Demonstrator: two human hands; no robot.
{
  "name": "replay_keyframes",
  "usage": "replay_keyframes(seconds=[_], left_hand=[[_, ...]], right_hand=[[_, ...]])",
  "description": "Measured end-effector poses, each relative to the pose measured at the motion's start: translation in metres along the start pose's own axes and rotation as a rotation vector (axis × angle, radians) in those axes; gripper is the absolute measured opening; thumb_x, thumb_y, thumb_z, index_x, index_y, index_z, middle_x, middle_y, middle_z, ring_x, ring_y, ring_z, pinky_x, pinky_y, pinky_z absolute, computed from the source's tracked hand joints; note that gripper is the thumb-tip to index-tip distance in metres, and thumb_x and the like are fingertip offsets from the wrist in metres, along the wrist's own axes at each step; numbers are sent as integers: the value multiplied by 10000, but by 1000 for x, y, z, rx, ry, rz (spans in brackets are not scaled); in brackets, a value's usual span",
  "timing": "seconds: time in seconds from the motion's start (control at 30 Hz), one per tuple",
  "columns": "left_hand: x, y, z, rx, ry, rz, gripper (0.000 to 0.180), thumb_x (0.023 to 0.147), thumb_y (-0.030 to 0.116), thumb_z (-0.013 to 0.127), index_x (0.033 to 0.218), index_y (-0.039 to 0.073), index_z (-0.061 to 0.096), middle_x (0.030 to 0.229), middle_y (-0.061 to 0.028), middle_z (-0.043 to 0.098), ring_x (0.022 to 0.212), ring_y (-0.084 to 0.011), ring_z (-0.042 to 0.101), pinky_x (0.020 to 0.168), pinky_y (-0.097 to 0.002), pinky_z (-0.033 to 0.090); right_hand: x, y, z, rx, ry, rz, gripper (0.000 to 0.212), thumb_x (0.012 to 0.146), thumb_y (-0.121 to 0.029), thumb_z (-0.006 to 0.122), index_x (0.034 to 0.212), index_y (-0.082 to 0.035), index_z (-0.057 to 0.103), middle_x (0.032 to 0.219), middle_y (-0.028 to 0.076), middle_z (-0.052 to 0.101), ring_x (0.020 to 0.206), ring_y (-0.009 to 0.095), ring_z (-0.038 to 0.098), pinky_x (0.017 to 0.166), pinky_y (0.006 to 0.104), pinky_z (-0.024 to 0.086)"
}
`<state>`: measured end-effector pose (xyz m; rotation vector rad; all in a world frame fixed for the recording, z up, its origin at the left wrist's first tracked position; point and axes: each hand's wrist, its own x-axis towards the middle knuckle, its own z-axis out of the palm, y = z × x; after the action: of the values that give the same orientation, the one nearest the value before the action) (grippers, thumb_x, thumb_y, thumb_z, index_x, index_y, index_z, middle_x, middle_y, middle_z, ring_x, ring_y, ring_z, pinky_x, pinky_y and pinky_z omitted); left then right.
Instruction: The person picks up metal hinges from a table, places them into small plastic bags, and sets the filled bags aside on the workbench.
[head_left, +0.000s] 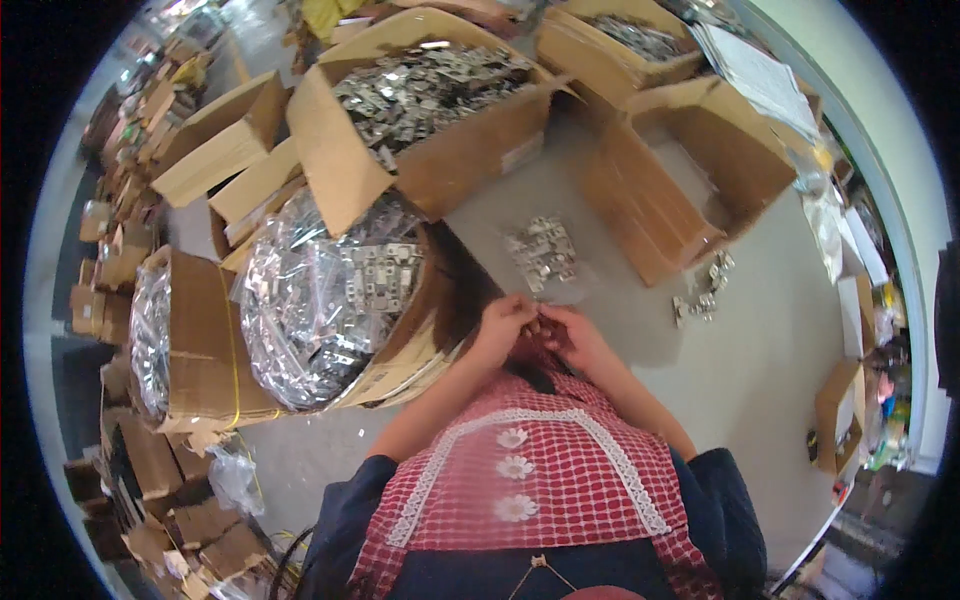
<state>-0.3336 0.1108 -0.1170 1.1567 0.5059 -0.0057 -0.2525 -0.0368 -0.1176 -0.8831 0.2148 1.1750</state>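
Note:
In front of my apron, both hands are closed with their fingertips close together. My left hand (508, 324) and my right hand (572, 336) pinch the near edge of a clear plastic bag (578, 280). Small silvery metal hardware pieces (542, 248) show through its film, lying in a flat cluster on the grey surface. The exact grip between the fingertips is too small to make out. Off to the right of my hands lie several loose metal pieces (703, 297) of the same look.
At left stands a cardboard box (205, 340) full of clear bags (300, 300) of metal parts. Farther off, an open carton (470, 160) is heaped with loose metal pieces (425, 95). Another open carton (630, 200) stands at right, under papers (755, 75). Flattened cardboard clutters the far left.

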Motion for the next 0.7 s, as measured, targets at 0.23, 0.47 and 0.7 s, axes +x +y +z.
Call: replay_keyframes(seconds=[0.23, 0.47, 0.7], left_hand=[[-10, 15, 8, 71, -50, 16, 130, 902, 166, 634, 903, 36, 642, 742, -33, 635, 668, -101, 576, 587, -248, 437], [-15, 20, 15, 163, 24, 150, 141, 891, 155, 635, 816, 41, 600, 688, -24, 610, 616, -95, 553, 547, -230, 417], [-26, 53, -9, -16, -2, 157, 131, 879, 128, 620, 783, 39, 608, 664, -36, 608, 574, -93, 540, 512, -233, 393]], right_hand=[[3, -11, -11, -351, 180, -60, 171, 856, -188, 659, 912, -27, 669, 766, 96, 675, 533, 187, 606, 438, 287, 456], [-5, -34, -10, -361, 95, 2, 125, 832, -168, 670, 800, -56, 623, 670, 37, 604, 494, 148, 554, 381, 279, 385], [-15, -56, -35, -256, 241, -111, 134, 828, -215, 586, 743, -115, 560, 623, 11, 516, 476, 125, 452, 374, 254, 305]])
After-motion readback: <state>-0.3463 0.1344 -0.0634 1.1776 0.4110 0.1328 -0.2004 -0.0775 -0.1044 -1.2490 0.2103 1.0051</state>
